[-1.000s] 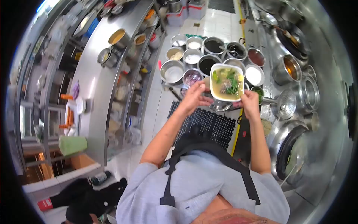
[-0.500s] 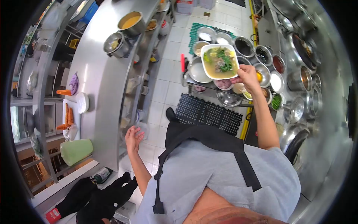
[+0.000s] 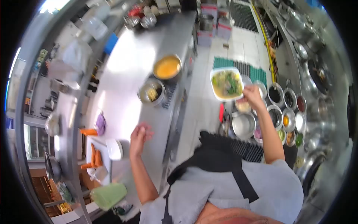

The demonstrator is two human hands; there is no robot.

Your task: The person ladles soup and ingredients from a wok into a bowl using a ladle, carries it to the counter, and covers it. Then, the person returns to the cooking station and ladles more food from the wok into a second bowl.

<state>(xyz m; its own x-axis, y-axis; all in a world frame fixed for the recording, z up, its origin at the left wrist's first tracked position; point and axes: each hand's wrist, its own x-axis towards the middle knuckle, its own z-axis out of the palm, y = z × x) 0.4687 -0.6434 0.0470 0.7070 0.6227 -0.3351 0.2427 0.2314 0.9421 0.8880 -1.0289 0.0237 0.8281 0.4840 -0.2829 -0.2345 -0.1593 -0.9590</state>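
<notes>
My right hand [image 3: 253, 97] grips the right edge of a white square bowl [image 3: 228, 99], thumb at the rim. Inside it is a yellowish soup [image 3: 222, 90] with green leaves and darker pieces. The bowl hangs in the air above the floor, roughly level. My left hand [image 3: 141, 139] holds nothing; it hovers over the steel counter with loosely bent fingers apart, a little blurred. Closest to it are a white bowl [image 3: 115, 149] and a pot with pale yellow food [image 3: 152, 93] in it.
A pot of orange liquid [image 3: 167, 68] stands on the steel counter [image 3: 123, 87]. Carrots [image 3: 97, 158] lie on a white board beside a green container [image 3: 109, 196]. To the right are several ingredient bowls and a large metal pot [image 3: 244, 126]. A black mat [image 3: 246, 149] covers part of the floor.
The view has swung left toward the counter. The bowl in my right hand has moved away from the ingredient bowls to above the open floor; my left hand has come over the counter.
</notes>
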